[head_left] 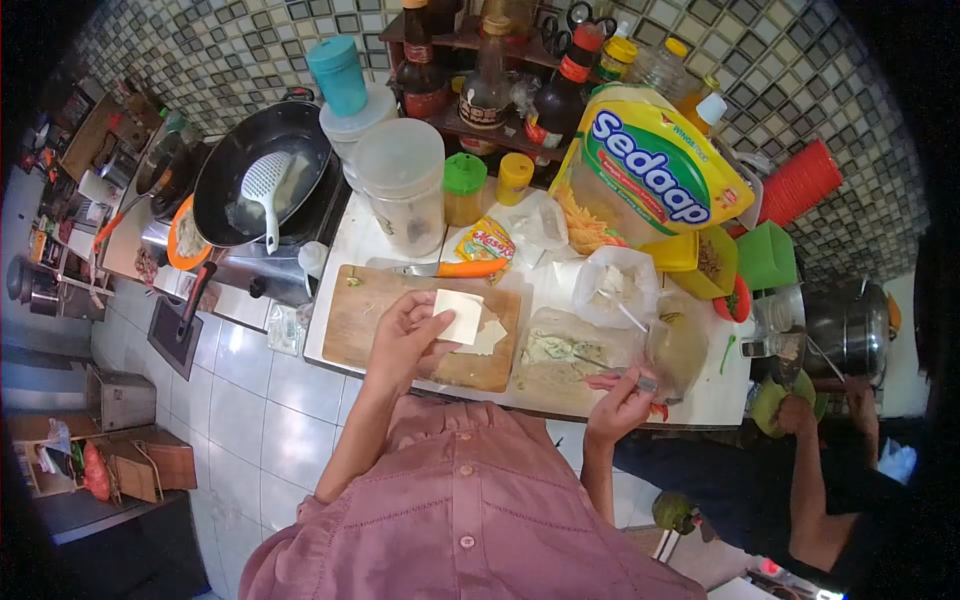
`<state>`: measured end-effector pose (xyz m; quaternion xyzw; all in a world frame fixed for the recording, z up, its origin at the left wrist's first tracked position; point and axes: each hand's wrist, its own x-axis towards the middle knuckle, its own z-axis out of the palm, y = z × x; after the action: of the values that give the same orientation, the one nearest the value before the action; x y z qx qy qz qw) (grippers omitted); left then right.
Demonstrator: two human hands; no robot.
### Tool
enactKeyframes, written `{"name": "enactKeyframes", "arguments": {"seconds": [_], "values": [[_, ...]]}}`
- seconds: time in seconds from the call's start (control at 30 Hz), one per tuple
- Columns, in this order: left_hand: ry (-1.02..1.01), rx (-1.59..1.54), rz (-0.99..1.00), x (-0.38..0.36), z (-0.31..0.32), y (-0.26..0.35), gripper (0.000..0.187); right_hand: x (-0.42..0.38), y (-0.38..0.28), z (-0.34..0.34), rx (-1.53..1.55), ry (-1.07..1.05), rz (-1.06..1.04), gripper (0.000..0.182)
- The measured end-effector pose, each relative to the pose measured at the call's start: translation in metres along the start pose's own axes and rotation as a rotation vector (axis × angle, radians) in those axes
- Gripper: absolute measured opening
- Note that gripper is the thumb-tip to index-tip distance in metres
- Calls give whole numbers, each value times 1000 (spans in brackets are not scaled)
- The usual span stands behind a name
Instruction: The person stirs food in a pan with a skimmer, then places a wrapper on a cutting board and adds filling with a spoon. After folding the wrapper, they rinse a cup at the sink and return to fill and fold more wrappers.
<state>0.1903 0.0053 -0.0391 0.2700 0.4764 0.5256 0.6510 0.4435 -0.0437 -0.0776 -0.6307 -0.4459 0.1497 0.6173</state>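
My left hand [408, 335] is closed on a square, pale wrapper sheet [459, 316], held above the wooden cutting board [380, 360]. Under it, more pale sheets [487, 340] lie on the board. My right hand [622, 405] grips the handle of a metal utensil [640, 381], whose far end reaches into a clear container [575, 385] of pale filling with green bits [560, 348]. An orange-handled knife [470, 269] lies along the board's back edge.
A white bag [615, 287] with a spoon and a yellow Sedaap pack [655, 165] stand behind the container. A black pan [262, 175] with a slotted ladle is at the left. At the right, another person's hands [797, 413] hold a green bowl [768, 403].
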Motion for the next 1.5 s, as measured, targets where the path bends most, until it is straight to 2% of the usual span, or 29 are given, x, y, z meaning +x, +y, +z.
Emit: {"name": "enactKeyframes", "arguments": {"seconds": [0.07, 0.27, 0.33, 0.47, 0.73, 0.93, 1.1, 1.17, 1.47, 1.5], "values": [[3, -33, -75, -5, -4, 3, 21, -1, 2, 0, -60, -12, -74, 13], [37, -88, -102, -10, -16, -3, 20, -5, -3, 10, 42, -70, 77, 13], [43, -80, -100, -12, -19, -4, 20, -7, -2, 11, 171, -83, 252, 15], [61, -51, -116, -11, -20, -4, 20, -6, 0, 9, 241, -71, 344, 17], [79, -105, -112, -11, -18, -11, 19, -1, 13, -8, 419, 144, 642, 25], [42, -130, -111, -9, -23, -17, 22, 4, 4, -15, 591, 227, 653, 27], [3, -95, -150, -15, -6, -6, 25, 19, -28, -4, 690, 155, 554, 26], [-86, -59, -197, -15, -1, -6, 27, 23, -47, 6, 713, 135, 531, 25], [-121, -61, -126, -28, 5, 7, 34, 17, -86, 32, 549, -233, 182, 21], [-116, -63, -125, -28, 5, 7, 34, 15, -86, 31, 496, -274, 73, 21]]}}
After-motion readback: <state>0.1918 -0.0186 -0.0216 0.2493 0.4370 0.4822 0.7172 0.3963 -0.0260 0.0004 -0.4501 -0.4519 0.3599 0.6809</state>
